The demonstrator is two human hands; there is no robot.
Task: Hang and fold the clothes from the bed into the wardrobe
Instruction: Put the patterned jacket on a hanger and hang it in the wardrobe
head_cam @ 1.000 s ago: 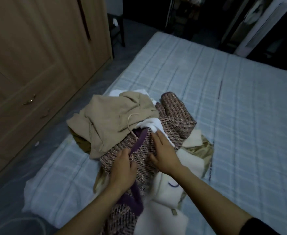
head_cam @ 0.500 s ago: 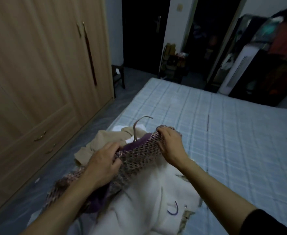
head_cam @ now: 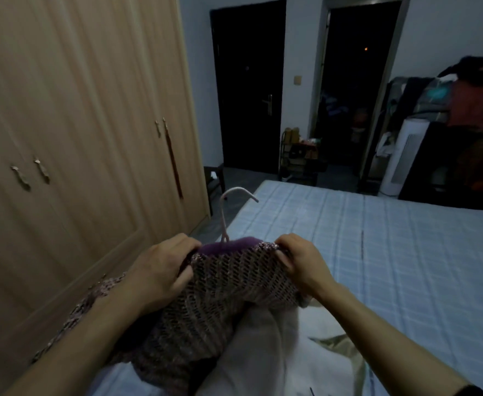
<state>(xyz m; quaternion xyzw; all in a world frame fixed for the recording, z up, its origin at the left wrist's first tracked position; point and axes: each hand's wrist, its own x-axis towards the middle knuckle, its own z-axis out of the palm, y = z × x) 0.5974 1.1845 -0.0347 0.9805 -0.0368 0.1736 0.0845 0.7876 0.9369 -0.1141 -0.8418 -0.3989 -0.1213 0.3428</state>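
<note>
A pink-and-purple knit garment [head_cam: 234, 284] on a hanger [head_cam: 225, 215] is lifted just above the bed [head_cam: 391, 252], its hook upright. The left hand [head_cam: 160, 272] and right hand [head_cam: 300, 264] are both closed on the garment's shoulders. Left of the garment stands the shut wardrobe [head_cam: 77, 124]; no readable writing shows.

A pink-and-purple woven garment [head_cam: 229, 284] hangs on a pale hanger [head_cam: 225, 212], lifted above the bed [head_cam: 391, 252].
</note>
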